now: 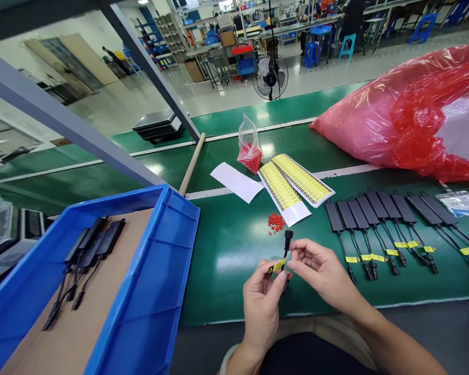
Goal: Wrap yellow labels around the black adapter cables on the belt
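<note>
A black cable end with a round plug (pixel 288 237) stands upright above the green bench, its lower part hidden by my fingers. My left hand (pixel 262 299) pinches this cable below the plug. A yellow label (pixel 277 265) sticks out sideways from the cable, over the left fingertips. Close on the right side of the cable is my right hand (pixel 316 265), its fingers loosely curled and thumb apart from the forefinger. Small red rings (pixel 276 222) lie in a pile just beyond the plug.
Several black boxes with labelled cables (pixel 369 208) lie in a row on the right. Yellow label sheets (pixel 283 182), a white sheet (pixel 236 182) and a bag of red pieces (pixel 250 153) lie ahead. A blue bin (pixel 183 250) stands left; a red plastic bag (pixel 375 114) is far right.
</note>
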A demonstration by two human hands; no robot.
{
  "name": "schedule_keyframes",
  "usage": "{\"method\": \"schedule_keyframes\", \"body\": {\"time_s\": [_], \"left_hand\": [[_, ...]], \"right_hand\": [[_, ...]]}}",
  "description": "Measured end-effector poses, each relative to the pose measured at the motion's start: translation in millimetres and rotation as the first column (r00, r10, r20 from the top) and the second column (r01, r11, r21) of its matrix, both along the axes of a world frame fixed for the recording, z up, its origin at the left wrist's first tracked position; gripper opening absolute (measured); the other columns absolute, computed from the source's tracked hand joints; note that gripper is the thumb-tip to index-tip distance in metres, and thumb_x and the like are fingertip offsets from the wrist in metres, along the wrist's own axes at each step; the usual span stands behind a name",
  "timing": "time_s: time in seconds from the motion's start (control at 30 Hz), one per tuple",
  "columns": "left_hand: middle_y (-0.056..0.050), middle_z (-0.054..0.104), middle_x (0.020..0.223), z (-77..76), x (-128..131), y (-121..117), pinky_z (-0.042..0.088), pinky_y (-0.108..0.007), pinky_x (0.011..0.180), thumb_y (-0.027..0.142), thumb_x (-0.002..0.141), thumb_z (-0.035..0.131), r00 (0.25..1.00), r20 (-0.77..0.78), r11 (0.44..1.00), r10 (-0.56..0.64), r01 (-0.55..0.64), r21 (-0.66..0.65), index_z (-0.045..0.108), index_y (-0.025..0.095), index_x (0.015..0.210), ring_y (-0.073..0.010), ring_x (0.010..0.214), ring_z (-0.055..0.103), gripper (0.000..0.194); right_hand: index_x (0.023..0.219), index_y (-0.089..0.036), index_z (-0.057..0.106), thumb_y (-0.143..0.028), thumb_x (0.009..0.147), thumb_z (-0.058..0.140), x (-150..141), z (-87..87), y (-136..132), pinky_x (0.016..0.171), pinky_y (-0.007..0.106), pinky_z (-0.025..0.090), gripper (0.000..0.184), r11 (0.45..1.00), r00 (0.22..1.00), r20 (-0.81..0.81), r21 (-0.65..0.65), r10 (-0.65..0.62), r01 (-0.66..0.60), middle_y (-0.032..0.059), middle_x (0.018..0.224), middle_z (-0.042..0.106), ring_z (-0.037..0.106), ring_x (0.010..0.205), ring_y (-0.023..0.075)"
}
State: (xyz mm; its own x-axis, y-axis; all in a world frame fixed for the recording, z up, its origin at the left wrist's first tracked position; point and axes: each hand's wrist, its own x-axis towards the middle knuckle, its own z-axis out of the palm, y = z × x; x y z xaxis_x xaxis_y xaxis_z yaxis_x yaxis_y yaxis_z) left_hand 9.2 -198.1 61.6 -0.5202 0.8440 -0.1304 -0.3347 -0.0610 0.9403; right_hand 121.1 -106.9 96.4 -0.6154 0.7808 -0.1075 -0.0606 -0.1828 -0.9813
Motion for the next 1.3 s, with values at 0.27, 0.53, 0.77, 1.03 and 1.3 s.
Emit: {"method": "schedule_keyframes", "body": {"time_s": [0.27,0.53,0.77,1.03,1.3], "left_hand": [[-0.007,0.067,0.093,-0.1,-5,-7,0.053,-0.029,0.081,0.021,0.081,0.071,0.982,-0.185,0.998,-0.040,0.049,0.044,0.074,0.019,0.094,-0.0194,0.087,0.064,0.013],[-0.005,0.057,0.095,22.1,-37,-3,0.048,-0.032,0.089,0.015,0.085,0.064,0.917,-0.399,0.980,-0.005,0.084,0.181,0.068,0.022,0.089,-0.0196,0.098,0.057,0.009],[-0.007,0.054,0.098,33.9,-45,3,0.047,-0.031,0.085,0.020,0.086,0.064,0.874,-0.476,0.990,-0.099,0.136,0.044,0.067,0.020,0.080,-0.0207,0.094,0.056,0.007],[-0.009,0.053,0.101,43.8,-55,10,0.045,-0.032,0.084,0.019,0.087,0.063,0.811,-0.555,0.975,-0.188,0.223,-0.004,0.066,0.018,0.079,-0.0226,0.098,0.055,0.008],[-0.009,0.056,0.099,48.5,-58,15,0.044,-0.030,0.082,0.021,0.088,0.063,0.801,-0.537,0.958,-0.267,0.283,-0.054,0.064,0.018,0.078,-0.0207,0.094,0.055,0.010]], "right_hand": [[0.083,-0.020,0.059,-0.035,0.084,0.069,-3,-2.7,2,0.071,0.025,0.052,0.018,0.999,0.994,-0.107,-0.048,0.019,-0.024,0.0003,0.080,0.059,0.059,0.076,0.0140],[0.085,-0.020,0.061,-0.031,0.085,0.069,-2,-0.8,0,0.069,0.024,0.051,0.014,0.999,0.994,-0.111,-0.043,-0.006,0.001,0.0002,0.082,0.060,0.059,0.075,0.0130],[0.085,-0.020,0.061,-0.035,0.085,0.068,1,0.4,-1,0.066,0.026,0.053,0.017,1.000,0.998,-0.065,-0.026,-0.002,0.000,0.0010,0.080,0.061,0.059,0.072,0.0138],[0.088,-0.020,0.064,-0.037,0.085,0.068,2,-1.4,-5,0.068,0.026,0.057,0.018,0.999,0.999,-0.012,-0.011,-0.042,0.042,0.0025,0.084,0.066,0.065,0.075,0.0159],[0.089,-0.021,0.065,-0.033,0.087,0.067,6,-0.7,-10,0.069,0.024,0.057,0.013,0.996,0.997,0.013,0.026,-0.080,0.080,0.0013,0.084,0.067,0.065,0.075,0.0145]]}}
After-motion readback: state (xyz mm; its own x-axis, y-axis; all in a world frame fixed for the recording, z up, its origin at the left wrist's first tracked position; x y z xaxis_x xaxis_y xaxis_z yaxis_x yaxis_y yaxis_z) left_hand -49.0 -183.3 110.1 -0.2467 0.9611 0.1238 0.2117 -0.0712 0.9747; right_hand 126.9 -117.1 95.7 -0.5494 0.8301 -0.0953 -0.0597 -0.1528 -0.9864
